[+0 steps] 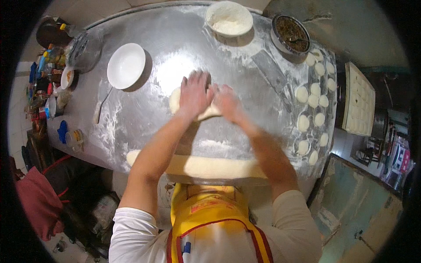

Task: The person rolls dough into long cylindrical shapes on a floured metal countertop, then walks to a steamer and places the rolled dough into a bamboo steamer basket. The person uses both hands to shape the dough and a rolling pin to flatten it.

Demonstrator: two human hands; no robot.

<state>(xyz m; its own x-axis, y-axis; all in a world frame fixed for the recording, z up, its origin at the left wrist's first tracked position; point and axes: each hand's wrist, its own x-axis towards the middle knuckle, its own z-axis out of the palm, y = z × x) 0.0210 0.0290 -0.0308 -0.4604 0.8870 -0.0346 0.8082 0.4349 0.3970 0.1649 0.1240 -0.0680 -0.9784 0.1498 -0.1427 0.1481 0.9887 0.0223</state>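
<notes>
A pale piece of dough (210, 112) lies near the middle of the metal tabletop (158, 128). Over its left part my left hand (196, 93) presses down, fingers stretched forward, with a rounded end of dough showing beyond it. My right hand (227, 102) is blurred and grips the right part from above, close beside the left thumb; its fingertips are hard to make out. Along the near edge runs a long, thick roll of dough (217, 166), partly hidden beneath my forearms.
Beyond my hands stand a bowl of flour (229, 19) and a bowl of dark filling (291, 34). A flat blade (271, 77) and several small dough rounds (302, 123) lie to the right. Leftward are a white plate (126, 66), a handled spatula (98, 110) and a jar (74, 137).
</notes>
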